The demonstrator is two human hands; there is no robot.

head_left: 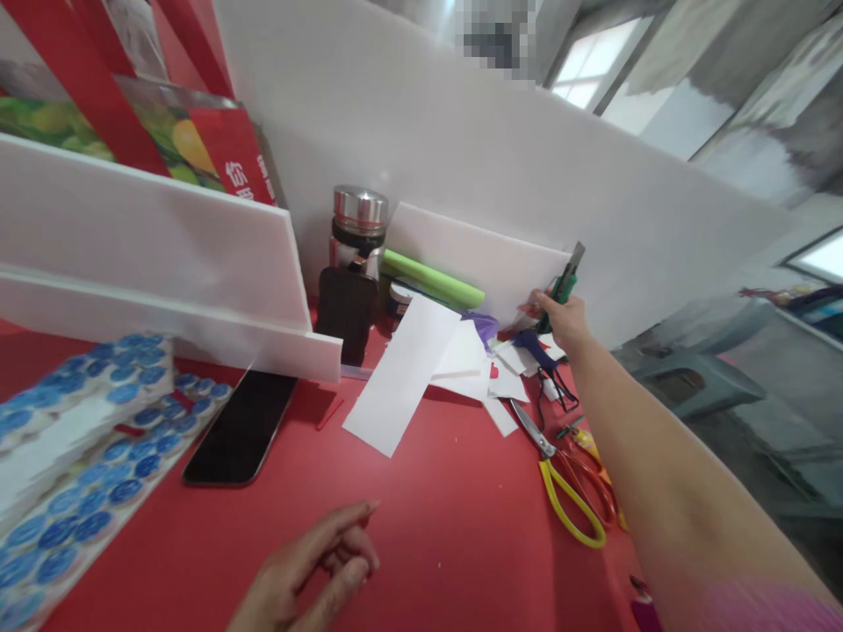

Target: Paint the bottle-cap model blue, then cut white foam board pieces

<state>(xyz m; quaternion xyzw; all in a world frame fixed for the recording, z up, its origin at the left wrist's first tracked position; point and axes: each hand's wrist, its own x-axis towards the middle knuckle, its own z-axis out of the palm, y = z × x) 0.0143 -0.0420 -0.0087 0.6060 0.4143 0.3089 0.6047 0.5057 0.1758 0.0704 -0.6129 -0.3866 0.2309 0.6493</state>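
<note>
At the back right, my right hand [567,318] grips a green box cutter [564,288], its blade out and pointing up. The fingertips of that hand are close to a white foam board piece [474,250] that leans against the tall white panel. My left hand [322,562] hovers over the red table at the front, holding nothing, its index finger stretched and the others loosely bent. Ahead of it lies a white strip [403,373] on a heap of white scraps [464,360]. Yellow-and-orange-handled scissors [550,456] rest below my right wrist.
To the left, a black phone [243,430] lies beside a piece covered in blue rosettes [125,474]. White boards [151,237] stand behind them. A steel-lidded flask [359,219], a dark upright phone-like slab [348,312] and a lime-green roll [435,279] are at the back.
</note>
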